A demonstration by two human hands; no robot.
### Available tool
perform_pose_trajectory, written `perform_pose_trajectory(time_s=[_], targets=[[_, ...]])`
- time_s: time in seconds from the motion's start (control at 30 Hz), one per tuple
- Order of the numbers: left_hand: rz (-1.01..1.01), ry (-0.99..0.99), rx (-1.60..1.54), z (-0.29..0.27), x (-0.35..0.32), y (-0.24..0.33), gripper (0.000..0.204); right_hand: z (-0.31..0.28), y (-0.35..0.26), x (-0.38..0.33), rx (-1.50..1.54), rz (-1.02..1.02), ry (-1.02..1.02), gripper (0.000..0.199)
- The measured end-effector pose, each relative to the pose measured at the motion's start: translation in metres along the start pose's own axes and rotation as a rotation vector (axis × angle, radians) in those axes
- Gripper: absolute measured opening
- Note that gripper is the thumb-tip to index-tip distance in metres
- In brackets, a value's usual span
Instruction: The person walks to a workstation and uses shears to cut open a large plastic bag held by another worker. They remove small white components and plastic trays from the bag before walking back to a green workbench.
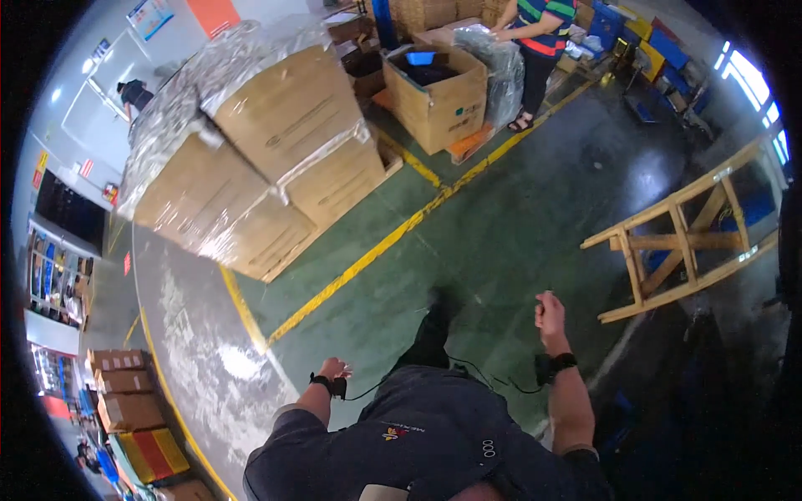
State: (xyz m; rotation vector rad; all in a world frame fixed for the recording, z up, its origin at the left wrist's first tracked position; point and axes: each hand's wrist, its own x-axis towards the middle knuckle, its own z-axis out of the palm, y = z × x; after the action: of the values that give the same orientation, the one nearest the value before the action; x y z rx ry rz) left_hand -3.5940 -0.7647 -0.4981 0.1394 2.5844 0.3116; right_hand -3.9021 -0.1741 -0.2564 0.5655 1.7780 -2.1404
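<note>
My left hand (pixel 335 369) hangs low beside my body, fingers loosely bent and a little apart, with nothing seen in it. Held out to the right over the green floor, my right hand (pixel 550 316) is closed with its fingers curled in. Whatever it may hold is too small to make out. Each wrist wears a black band (pixel 555 366) with a thin dark cable. Neither hand touches anything around it. The wooden ladder-like frame (pixel 685 238) is the thing nearest my right hand.
Plastic-wrapped cardboard boxes (pixel 276 125) stand stacked at the left front. Beyond the yellow floor line (pixel 368 259), an open carton (pixel 443 104) holds dark contents and a blue tray. A person in a striped shirt (pixel 543 25) handles clear plastic there. More cartons (pixel 129 392) line the far left.
</note>
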Motion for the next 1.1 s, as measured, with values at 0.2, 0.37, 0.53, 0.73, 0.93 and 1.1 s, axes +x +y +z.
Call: perform_pose_trajectory(time_s=[0.2, 0.37, 0.53, 0.73, 0.93, 1.1], targets=[[0.201, 0.147, 0.139, -0.184, 0.226, 0.01, 0.026, 0.085, -0.08, 0.129, 0.0, 0.024, -0.037, 0.034], [0.17, 0.23, 0.226, -0.324, 0.407, -0.008, 0.026, 0.098, -0.158, 0.24, 0.147, 0.099, -0.124, 0.034], [-0.043, 0.219, -0.475, -0.383, 0.545, 0.007, 0.025, 0.081, -0.22, 0.384, 0.126, 0.117, -0.165, 0.034], [-0.006, 0.06, 0.039, -0.369, 0.591, 0.036, 0.034, 0.093, -0.338, 0.546, 0.114, 0.11, -0.276, 0.038], [-0.891, 0.068, -1.692, -0.462, 0.634, 0.109, 0.015, 0.133, -0.445, 0.69, 0.116, 0.19, -0.437, 0.042], [-0.922, 0.066, -1.612, -0.484, 0.703, 0.1, 0.014, 0.206, -0.492, 0.8, 0.123, 0.182, -0.53, 0.04]])
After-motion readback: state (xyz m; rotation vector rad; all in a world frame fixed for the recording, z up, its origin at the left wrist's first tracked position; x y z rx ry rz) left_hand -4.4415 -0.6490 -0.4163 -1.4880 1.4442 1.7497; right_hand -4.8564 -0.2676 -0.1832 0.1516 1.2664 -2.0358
